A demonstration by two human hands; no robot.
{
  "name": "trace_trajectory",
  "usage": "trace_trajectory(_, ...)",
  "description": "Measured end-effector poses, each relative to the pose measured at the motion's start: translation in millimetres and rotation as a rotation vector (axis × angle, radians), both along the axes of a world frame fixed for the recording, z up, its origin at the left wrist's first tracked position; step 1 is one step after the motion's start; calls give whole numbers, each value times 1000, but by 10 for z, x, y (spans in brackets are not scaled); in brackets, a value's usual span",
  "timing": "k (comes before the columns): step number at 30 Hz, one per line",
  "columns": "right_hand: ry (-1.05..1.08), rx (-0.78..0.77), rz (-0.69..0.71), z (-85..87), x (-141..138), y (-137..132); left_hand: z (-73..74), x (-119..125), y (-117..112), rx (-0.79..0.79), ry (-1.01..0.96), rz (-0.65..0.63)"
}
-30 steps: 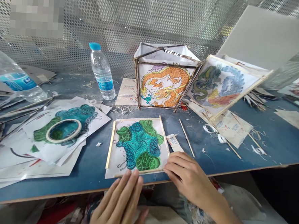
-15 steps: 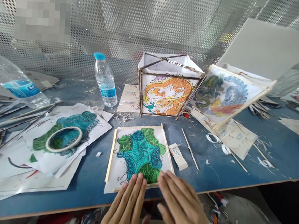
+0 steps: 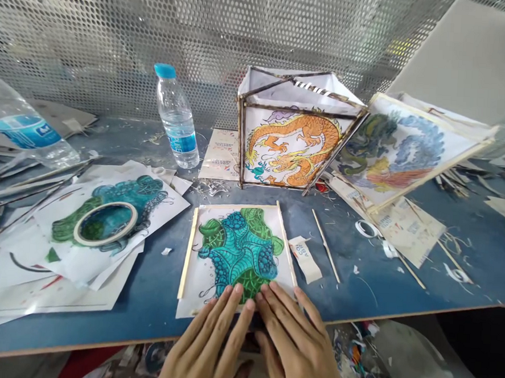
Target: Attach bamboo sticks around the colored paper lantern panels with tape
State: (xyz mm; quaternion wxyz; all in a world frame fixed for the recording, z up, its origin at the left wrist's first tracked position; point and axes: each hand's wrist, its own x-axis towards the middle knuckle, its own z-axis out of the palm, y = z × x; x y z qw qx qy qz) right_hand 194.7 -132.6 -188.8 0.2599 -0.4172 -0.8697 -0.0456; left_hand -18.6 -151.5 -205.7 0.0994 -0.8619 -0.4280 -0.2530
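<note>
"Teal and green fill the painted sheet in front of us. Where does it lie?"

"Flat on the blue tabletop, at the edge nearest us, with one wooden strip down its left side and another strip down its right."

"How do we do this step well?"

"It looks like pressing along the near edge, so we would spread the weight evenly across our fingertips, push straight down, and avoid dragging the paper or skewing the strips. Too much force at one spot could crease it."

"And our hands?"

"Both are palm down, fingers stretched out, gripping nothing that we can see. Our left hand has its fingers slightly parted, tips at the sheet's near edge. Our right hand is fanned a little wider beside it, its outer fingertip close to the right strip's lower end."

"Is there a strip beneath our fingers?"

"Mostly hidden; we can't tell how far one runs. Our thumbs are partly tucked out of sight, too."
</note>
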Motion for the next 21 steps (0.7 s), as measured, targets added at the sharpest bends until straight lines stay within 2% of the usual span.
trace_trajectory(5,169,-125,-59,103,-60,107,177,-211,74,-51,-93,25)
trace_trajectory(9,242,-194,-89,127,-96,131,168,-258,89,-41,-109,-32)
trace_trajectory(16,101,-101,-7,132,10,71,73,-236,27,-36,-94,-34)
trace_trajectory(21,30,-55,3,112,45,66,89,-257,48,-13,-95,-25)
